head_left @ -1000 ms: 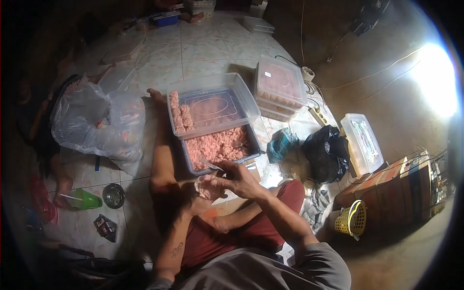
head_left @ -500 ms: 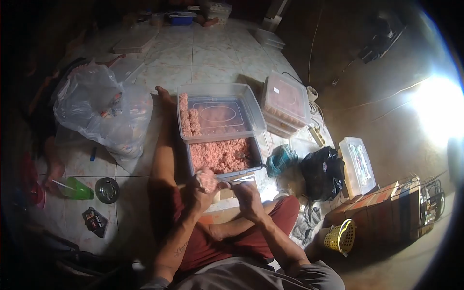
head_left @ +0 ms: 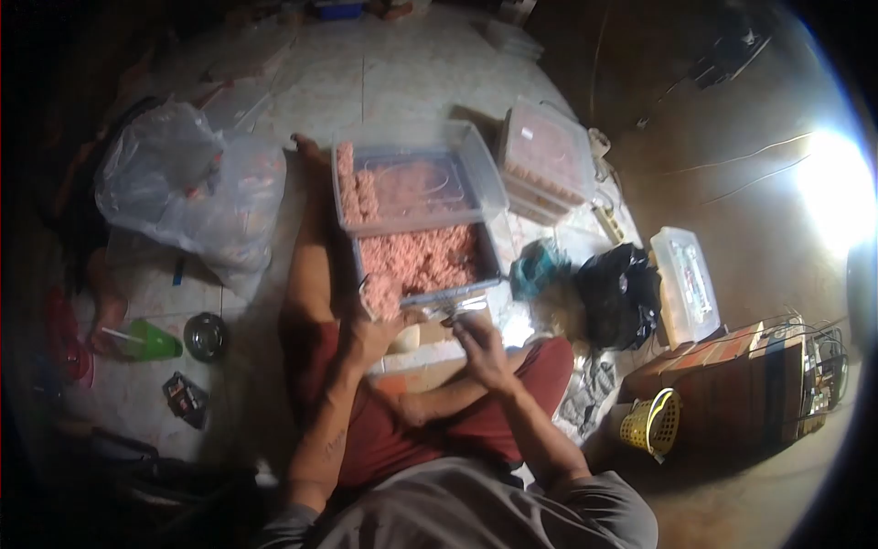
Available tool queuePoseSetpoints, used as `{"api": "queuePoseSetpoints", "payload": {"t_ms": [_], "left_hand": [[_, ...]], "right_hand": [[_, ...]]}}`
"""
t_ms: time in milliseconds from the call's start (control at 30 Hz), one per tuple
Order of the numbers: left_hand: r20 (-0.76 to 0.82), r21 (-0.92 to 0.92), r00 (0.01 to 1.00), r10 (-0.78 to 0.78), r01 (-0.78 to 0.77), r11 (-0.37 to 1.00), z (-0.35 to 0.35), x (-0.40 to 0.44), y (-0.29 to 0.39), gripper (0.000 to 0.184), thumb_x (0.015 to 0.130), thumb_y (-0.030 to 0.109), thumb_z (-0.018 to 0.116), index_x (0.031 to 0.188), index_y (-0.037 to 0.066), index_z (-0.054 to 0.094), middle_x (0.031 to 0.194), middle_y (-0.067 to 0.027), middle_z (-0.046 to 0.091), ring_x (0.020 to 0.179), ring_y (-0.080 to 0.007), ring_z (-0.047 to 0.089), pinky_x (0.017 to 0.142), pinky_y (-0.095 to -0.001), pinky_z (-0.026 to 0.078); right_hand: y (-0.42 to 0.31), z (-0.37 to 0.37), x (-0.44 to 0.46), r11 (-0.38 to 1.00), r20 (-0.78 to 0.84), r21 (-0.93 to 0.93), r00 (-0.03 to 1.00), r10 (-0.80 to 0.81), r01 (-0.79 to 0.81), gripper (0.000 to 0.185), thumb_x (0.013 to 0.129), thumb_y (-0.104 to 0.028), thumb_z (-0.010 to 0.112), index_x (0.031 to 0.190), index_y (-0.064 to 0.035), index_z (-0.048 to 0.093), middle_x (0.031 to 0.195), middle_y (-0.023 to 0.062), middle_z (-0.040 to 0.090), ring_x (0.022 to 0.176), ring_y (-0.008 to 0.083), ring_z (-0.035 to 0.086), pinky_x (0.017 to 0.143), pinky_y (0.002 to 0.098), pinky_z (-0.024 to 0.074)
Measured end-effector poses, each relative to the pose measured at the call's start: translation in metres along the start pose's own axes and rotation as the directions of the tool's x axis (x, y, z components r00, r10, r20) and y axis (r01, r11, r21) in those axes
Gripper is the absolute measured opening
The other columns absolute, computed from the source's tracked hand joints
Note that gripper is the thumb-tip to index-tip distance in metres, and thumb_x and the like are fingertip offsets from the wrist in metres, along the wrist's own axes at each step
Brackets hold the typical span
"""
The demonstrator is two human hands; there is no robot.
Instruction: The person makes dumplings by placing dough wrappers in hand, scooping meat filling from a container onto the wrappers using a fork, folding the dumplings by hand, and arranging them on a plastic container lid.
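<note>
Near the front left corner of a dark tray of pink crumbly mixture, my left hand holds a lump of the same mixture. My right hand is closed on a metal fork, blurred by motion, at the tray's front edge. A clear plastic box rests over the far part of the tray. Pink rolls lie along its left side.
Stacked lidded boxes, a teal bag and a black bag are on the right. A large plastic bag, green cup and glass ashtray are on the left, with another person's foot nearby.
The lump in my left hand looks larger and shows more fully. My right hand has come away from my left hand, and the fork now shows between them. The view has shifted.
</note>
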State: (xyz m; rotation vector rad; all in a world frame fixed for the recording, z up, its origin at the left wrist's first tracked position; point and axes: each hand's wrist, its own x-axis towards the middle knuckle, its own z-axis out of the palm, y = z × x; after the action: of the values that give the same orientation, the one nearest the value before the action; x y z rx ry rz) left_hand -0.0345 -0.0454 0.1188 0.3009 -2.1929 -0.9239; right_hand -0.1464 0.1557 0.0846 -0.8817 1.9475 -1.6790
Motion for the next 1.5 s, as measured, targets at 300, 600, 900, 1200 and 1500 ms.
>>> {"api": "queuePoseSetpoints", "payload": {"t_ms": [300,600,900,1200,1500], "left_hand": [[0.159,-0.481,0.987,-0.036,0.109,0.87,0.008,-0.009,-0.011,0.049,0.073,0.006,0.091,0.109,0.003,0.058,0.096,-0.0039,0.064,0.088,-0.0159,0.062,0.083,-0.0302,0.053],[0.177,-0.367,0.949,-0.261,0.31,0.877,0.023,-0.025,0.0,0.051,0.071,0.023,0.094,0.103,0.007,0.058,0.087,-0.0053,0.06,0.083,-0.0161,0.059,0.076,-0.0326,0.05],[0.278,-0.558,0.944,-0.178,0.309,0.77,-0.001,-0.019,-0.007,0.044,0.071,0.013,0.09,0.101,0.004,0.059,0.09,-0.0061,0.064,0.082,-0.0159,0.061,0.076,-0.0305,0.05],[0.244,-0.562,0.922,-0.3,0.387,0.731,-0.016,-0.02,0.001,0.044,0.069,0.019,0.094,0.097,0.004,0.062,0.083,0.0014,0.058,0.077,-0.008,0.055,0.072,-0.0248,0.048],[0.196,-0.308,0.954,-0.228,0.281,0.909,0.014,-0.032,-0.02,0.051,0.062,0.031,0.099,0.087,0.007,0.062,0.076,0.001,0.063,0.07,-0.0093,0.059,0.065,-0.0261,0.048]], "right_hand": [[0.004,0.013,-0.033,0.749,0.334,0.477,0.883,0.33,-0.461,0.022,0.107,-0.018,0.055,0.111,0.0001,0.067,0.073,-0.0066,0.044,0.062,0.0051,0.036,0.057,0.0222,0.0308],[-0.025,0.015,-0.018,0.943,0.109,-0.317,0.991,-0.072,0.103,0.017,0.101,-0.002,0.056,0.11,0.0009,0.07,0.086,0.0165,0.058,0.077,0.0315,0.059,0.069,0.0375,0.0473],[-0.009,0.024,-0.041,0.826,0.349,0.391,0.896,0.275,-0.406,0.02,0.106,-0.008,0.053,0.114,0.0023,0.067,0.089,-0.0031,0.047,0.077,0.0068,0.043,0.068,0.0257,0.0394],[-0.03,0.016,-0.035,0.979,0.219,-0.202,0.975,0.025,0.02,0.023,0.097,0.005,0.053,0.114,-0.0002,0.068,0.088,0.0163,0.055,0.078,0.0282,0.055,0.072,0.0363,0.0458],[-0.032,0.057,-0.023,0.914,0.134,-0.362,0.98,-0.144,0.184,0.013,0.099,0.001,0.051,0.104,0.0004,0.062,0.089,0.0199,0.057,0.08,0.0383,0.059,0.07,0.0418,0.0476]]}}
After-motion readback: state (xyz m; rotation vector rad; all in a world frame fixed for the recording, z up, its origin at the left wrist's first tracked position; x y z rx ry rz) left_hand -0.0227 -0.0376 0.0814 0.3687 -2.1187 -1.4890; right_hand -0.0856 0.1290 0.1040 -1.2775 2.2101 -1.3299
